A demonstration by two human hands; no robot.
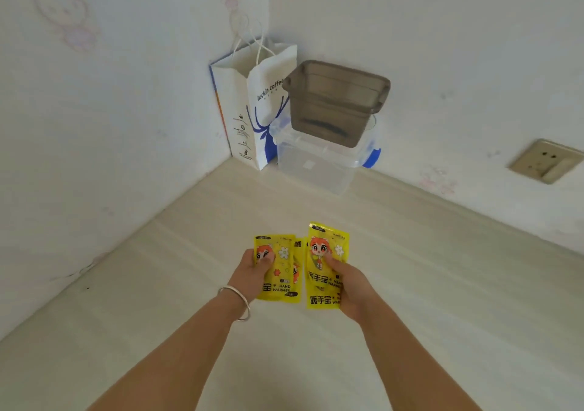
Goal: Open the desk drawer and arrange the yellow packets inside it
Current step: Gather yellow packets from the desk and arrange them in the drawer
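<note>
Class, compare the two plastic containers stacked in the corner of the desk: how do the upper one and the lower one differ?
The upper container is tinted smoky grey-brown; the lower container is clear and colourless. The upper container has no coloured fittings in view, while the lower container shows a blue clip at its right side. The upper container rests on top; the lower container stands on the desk and bears it. Both are see-through, boxy, and sit beside the paper bag.

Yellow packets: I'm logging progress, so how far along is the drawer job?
Done: nothing shows yet; no drawer is in view. In hand: the left hand and the right hand each grip yellow packets above the desk top. Left: opening the drawer and arranging them inside.
</note>
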